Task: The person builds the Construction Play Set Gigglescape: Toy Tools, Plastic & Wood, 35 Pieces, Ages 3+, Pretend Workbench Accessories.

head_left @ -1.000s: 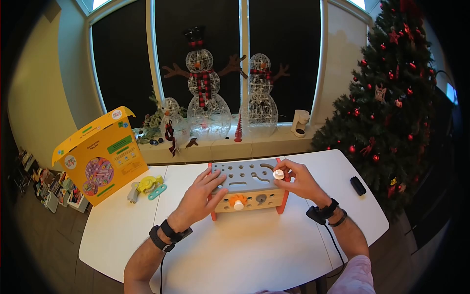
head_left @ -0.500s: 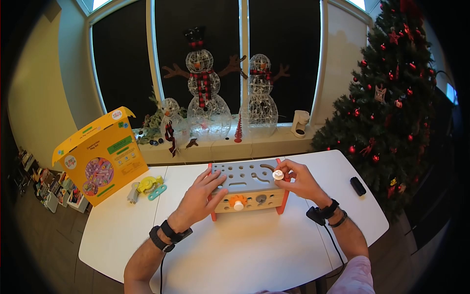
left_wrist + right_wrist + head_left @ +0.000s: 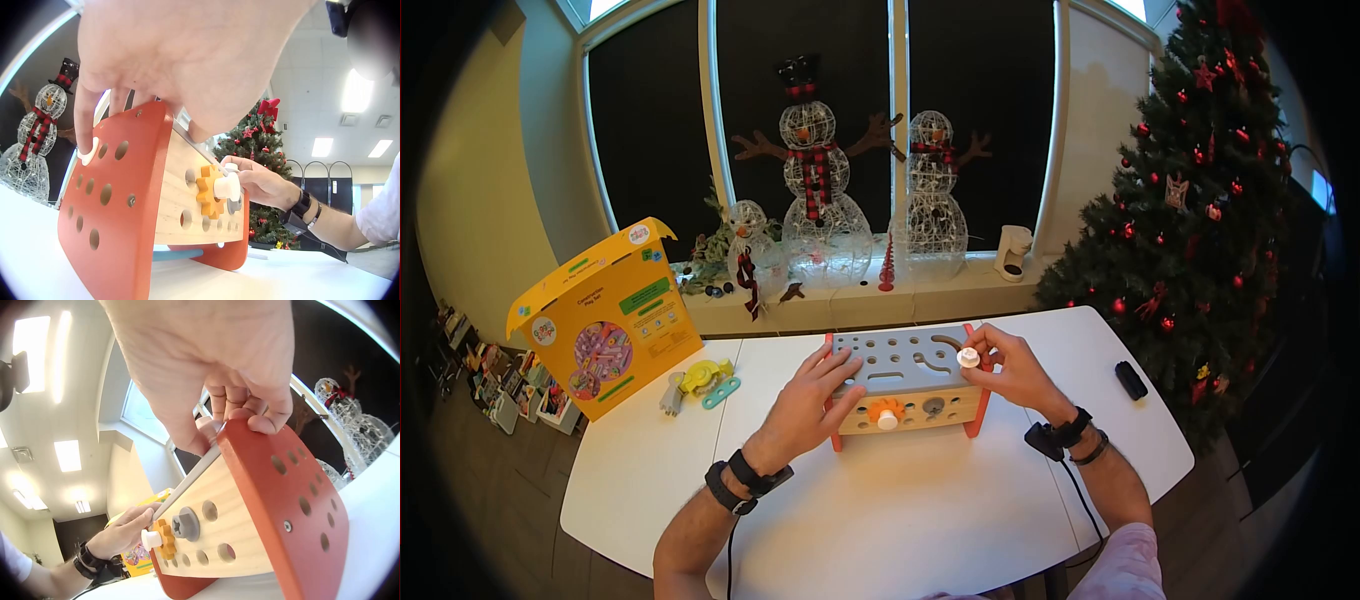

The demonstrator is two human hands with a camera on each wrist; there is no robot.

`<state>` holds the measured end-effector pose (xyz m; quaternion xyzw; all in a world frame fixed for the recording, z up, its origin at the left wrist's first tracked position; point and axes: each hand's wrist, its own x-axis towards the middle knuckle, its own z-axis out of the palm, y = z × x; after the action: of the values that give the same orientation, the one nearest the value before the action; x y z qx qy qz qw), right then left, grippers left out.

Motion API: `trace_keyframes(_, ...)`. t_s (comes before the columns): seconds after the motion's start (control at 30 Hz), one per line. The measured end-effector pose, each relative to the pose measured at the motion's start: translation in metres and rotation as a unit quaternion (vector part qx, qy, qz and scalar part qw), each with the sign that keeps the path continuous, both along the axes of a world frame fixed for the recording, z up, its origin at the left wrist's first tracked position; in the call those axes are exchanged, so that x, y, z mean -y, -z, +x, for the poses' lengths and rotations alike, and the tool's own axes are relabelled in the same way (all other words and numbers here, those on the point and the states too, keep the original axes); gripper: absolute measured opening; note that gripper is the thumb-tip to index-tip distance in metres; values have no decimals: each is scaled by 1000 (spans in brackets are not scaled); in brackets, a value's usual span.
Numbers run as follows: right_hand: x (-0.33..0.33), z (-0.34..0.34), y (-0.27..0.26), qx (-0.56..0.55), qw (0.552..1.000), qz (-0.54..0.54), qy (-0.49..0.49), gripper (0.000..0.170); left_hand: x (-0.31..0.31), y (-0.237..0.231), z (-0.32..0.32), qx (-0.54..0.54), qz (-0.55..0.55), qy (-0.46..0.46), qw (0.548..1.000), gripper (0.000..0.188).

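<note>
A toy workbench (image 3: 900,360) with a grey, holed top, a pale wooden front and red side panels (image 3: 119,200) stands on the white table. My left hand (image 3: 808,400) rests across its left end, fingers laid over the top. In the left wrist view, one finger reaches down to a white ring-like piece (image 3: 90,152) on the outer side panel. At the top right corner, my right hand (image 3: 1010,370) pinches a white toy bolt (image 3: 968,357) between thumb and fingers. An orange gear (image 3: 884,408) with a white bolt and a grey screw (image 3: 185,524) sit on the front.
A yellow box (image 3: 610,320) stands at the table's left, with green and teal toy pieces (image 3: 705,378) beside it. A black object (image 3: 1131,380) lies at the right. Wire snowmen (image 3: 825,200) line the sill behind, and a decorated tree (image 3: 1180,210) stands at right.
The white bolt has turned slightly between my right fingers. My left hand and the workbench have stayed in place.
</note>
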<state>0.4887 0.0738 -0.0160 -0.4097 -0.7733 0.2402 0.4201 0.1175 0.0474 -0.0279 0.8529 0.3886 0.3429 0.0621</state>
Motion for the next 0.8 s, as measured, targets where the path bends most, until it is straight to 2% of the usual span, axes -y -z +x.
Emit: trace_keyframes(0.8,2,-1,0,-9,1000,1,-6,28,0,1,0,-1,7,-2,1000,51)
